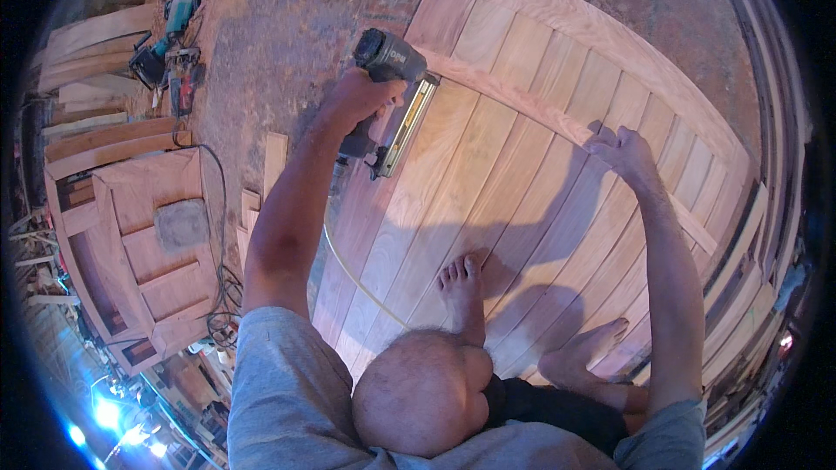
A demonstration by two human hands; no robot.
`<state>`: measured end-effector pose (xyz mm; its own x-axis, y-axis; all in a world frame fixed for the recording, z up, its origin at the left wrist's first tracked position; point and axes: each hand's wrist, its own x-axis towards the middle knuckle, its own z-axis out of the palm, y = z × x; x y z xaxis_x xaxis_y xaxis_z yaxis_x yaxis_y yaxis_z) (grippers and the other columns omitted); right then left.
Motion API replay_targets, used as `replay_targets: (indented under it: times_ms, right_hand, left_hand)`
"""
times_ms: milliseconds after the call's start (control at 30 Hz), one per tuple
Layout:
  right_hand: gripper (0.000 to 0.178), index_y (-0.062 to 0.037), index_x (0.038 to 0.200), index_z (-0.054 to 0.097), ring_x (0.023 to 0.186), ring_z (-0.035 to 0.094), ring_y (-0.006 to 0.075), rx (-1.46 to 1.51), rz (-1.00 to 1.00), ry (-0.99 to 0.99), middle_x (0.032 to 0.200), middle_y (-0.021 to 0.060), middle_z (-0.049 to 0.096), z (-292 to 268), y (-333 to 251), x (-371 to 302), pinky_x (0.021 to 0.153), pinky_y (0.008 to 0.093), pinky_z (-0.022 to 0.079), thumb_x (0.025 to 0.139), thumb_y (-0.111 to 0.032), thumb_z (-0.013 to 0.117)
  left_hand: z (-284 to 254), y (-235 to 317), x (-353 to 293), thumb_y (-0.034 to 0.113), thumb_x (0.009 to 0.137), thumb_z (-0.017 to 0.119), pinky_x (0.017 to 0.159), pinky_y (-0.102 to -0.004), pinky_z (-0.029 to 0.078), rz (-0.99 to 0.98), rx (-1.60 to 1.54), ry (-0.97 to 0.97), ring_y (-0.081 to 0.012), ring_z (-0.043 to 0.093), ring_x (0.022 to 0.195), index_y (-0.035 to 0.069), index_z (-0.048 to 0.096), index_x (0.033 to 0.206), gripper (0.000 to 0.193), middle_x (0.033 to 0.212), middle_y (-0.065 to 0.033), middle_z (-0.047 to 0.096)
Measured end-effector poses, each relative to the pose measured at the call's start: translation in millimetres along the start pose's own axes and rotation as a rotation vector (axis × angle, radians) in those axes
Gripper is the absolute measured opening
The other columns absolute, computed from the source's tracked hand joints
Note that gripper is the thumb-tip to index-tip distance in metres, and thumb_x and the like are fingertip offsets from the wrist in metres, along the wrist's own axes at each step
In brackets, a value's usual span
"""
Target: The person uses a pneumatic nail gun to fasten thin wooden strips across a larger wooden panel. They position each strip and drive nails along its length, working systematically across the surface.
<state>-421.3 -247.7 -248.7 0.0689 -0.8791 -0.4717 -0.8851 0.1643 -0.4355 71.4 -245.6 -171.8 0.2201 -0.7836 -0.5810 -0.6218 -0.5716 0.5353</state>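
Bare knees and feet (pixel 464 283) come first — we are crouched on the large pale plank door panel (pixel 488 200) lying on the floor, apparently nailing its diagonal wooden cross-brace (pixel 557 117). Next, we judge, the nose must sit square on the brace. Our left hand (pixel 361 96) is closed around the dark grey nail gun (pixel 392 96); our right hand (pixel 623 150) — fingers spread — presses the brace.
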Motion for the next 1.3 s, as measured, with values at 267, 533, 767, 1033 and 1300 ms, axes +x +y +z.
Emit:
replay_targets:
  times_ms: [267,533,767,1033,1300]
  right_hand:
    - [0.065,-0.0014,0.082,0.060,0.073,0.064,0.0235,-0.017,-0.011,0.024,0.077,0.0135,0.065,3.8,4.2,-2.8,0.066,0.0425,0.051,0.073,-0.060,0.086]
    - [0.071,0.0012,0.089,0.062,0.083,0.069,0.0311,-0.025,0.016,0.005,0.086,0.0193,0.069,-2.9,-5.8,-5.5,0.074,0.0457,0.053,0.073,-0.064,0.085]
    - [0.070,0.0013,0.088,0.062,0.083,0.068,0.0311,-0.064,0.011,0.001,0.086,0.0188,0.068,-3.8,-6.6,-5.7,0.075,0.0455,0.053,0.073,-0.063,0.085]
    - [0.070,-0.0003,0.084,0.060,0.081,0.069,0.0294,-0.003,-0.061,0.047,0.086,0.0187,0.069,-0.5,-5.8,-5.0,0.073,0.0446,0.053,0.072,-0.063,0.086]
    - [0.067,0.0002,0.087,0.062,0.081,0.070,0.0303,-0.039,-0.005,0.020,0.085,0.0183,0.070,-3.1,-7.1,-7.1,0.075,0.0448,0.054,0.074,-0.061,0.085]
  left_hand:
    - [30.8,0.9,-31.4,0.028,0.086,0.079,0.057,-0.0313,0.047,0.093,-0.212,-0.082,-0.0113,0.061,0.063,0.009,0.075,0.096,0.022,0.078,-0.0027,0.072]
    - [59.9,3.1,-31.8,0.022,0.093,0.074,0.058,-0.0296,0.051,0.173,-0.431,-0.161,-0.0100,0.062,0.068,0.010,0.072,0.111,0.022,0.095,-0.0055,0.077]
    - [56.3,16.5,-30.8,0.022,0.091,0.076,0.070,-0.0338,0.052,0.086,-0.265,-0.163,-0.0135,0.066,0.078,0.009,0.073,0.111,0.024,0.093,-0.0044,0.077]
    - [58.9,28.0,-35.1,0.024,0.089,0.077,0.066,-0.0329,0.051,0.159,-0.170,-0.113,-0.0134,0.065,0.073,0.006,0.072,0.111,0.029,0.090,-0.0054,0.076]
    - [108.7,32.3,-53.7,0.019,0.093,0.075,0.047,-0.0281,0.044,0.026,-0.477,-0.264,-0.0103,0.055,0.052,0.008,0.073,0.107,0.018,0.090,-0.0058,0.076]
